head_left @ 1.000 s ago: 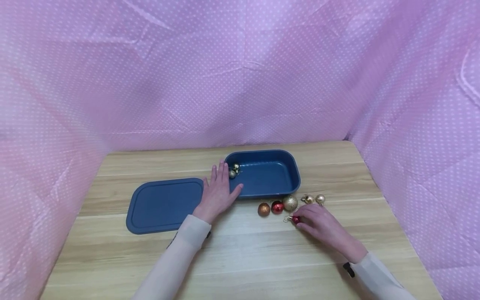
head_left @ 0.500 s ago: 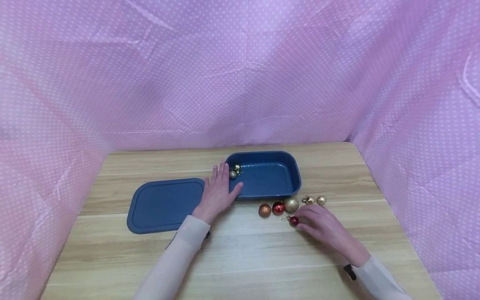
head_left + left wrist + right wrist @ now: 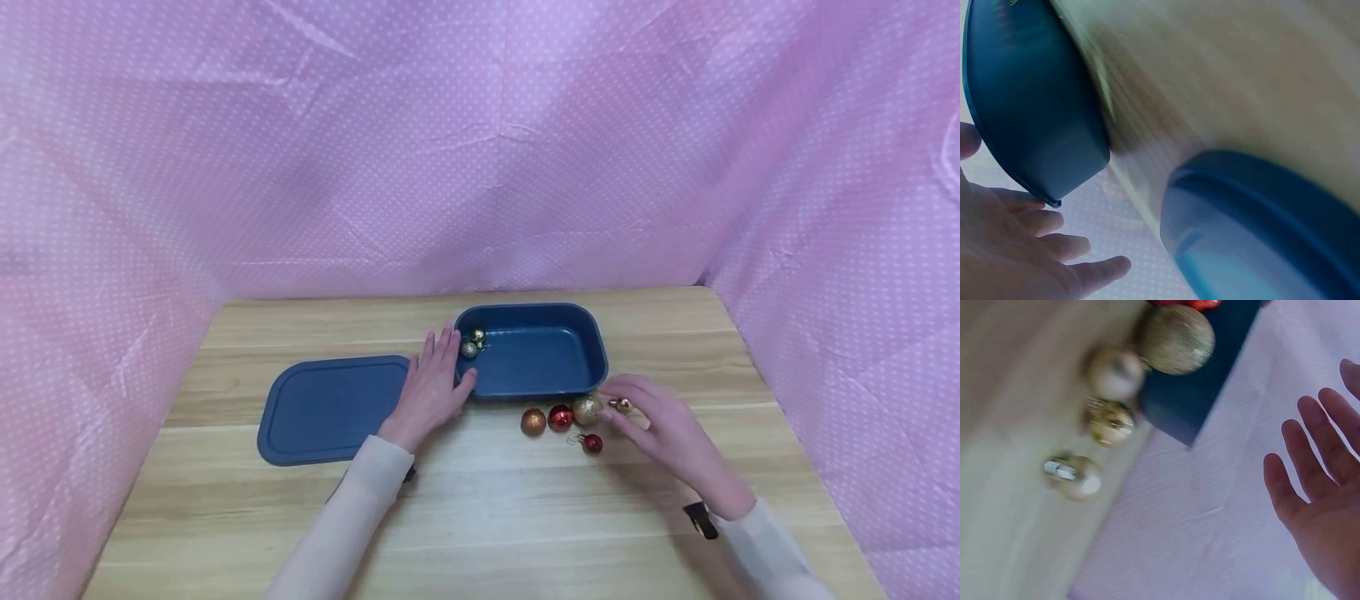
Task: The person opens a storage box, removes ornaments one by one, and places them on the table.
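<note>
Clock is running from the centre of the blue box (image 3: pixel 536 360), head view. Box is sitting uncovered on the wood-grain table (image 3: pixel 480 517). Its lid (image 3: pixel 330 408) is lying flat between 8 and 9, partly under view of the left hand (image 3: pixel 427 390). Left hand is resting against the box end at 9, fingers straight, gripping nothing. Right hand (image 3: pixel 667 425) is hovering at 4, released, fingers loose; can't tell if the thumb is touching the gold glitter ball (image 3: pixel 587 410) between 4 and 5. Two little gold balls (image 3: pixel 478 336) are lying inside the box at 9. Outside: orange glitter ball (image 3: pixel 533 422) is sitting at 6, shiny red ball (image 3: pixel 560 417) at 5, just beside the gold glitter one. Dark red ball (image 3: pixel 592 443) is lying farther out at 5. Right wrist view: three small gold balls (image 3: pixel 1110 425) are trailing from the gold glitter ball toward 7. Pink dotted cloth (image 3: pixel 480 167) is hanging at 12.
</note>
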`<state>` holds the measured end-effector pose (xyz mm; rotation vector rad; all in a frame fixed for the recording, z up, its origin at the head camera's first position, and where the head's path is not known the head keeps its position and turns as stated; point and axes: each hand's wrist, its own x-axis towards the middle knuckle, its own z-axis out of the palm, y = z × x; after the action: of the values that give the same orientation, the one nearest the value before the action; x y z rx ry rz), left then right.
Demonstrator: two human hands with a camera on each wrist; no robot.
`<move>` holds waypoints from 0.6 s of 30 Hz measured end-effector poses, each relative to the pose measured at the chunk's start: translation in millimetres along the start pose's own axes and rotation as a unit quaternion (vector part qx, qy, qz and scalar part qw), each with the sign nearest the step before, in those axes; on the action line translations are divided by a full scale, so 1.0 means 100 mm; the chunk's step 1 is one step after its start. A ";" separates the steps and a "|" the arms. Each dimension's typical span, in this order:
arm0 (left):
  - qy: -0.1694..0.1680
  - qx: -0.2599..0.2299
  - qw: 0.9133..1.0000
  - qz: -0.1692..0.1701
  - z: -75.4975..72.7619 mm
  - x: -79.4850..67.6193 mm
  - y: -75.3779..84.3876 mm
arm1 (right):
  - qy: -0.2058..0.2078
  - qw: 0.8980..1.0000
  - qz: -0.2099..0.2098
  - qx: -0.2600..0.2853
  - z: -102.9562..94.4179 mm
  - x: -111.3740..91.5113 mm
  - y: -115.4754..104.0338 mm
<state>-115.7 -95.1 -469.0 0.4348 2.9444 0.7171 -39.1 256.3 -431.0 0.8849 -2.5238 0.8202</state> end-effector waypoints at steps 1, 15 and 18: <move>0.000 0.000 1.000 0.003 0.00 -0.02 0.00 | -0.002 1.000 0.003 -0.003 -0.03 0.04 -0.01; -0.003 0.018 0.999 0.030 0.01 -0.14 -0.05 | -0.059 0.997 -0.026 -0.031 -0.14 0.70 -0.20; -0.007 0.020 0.999 0.029 0.02 -0.15 -0.05 | -0.079 0.996 -0.035 -0.026 -0.10 0.83 -0.22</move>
<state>-102.2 -103.4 -473.1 0.5284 2.9490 0.6592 -85.9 210.8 -373.5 1.0535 -2.6188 0.6844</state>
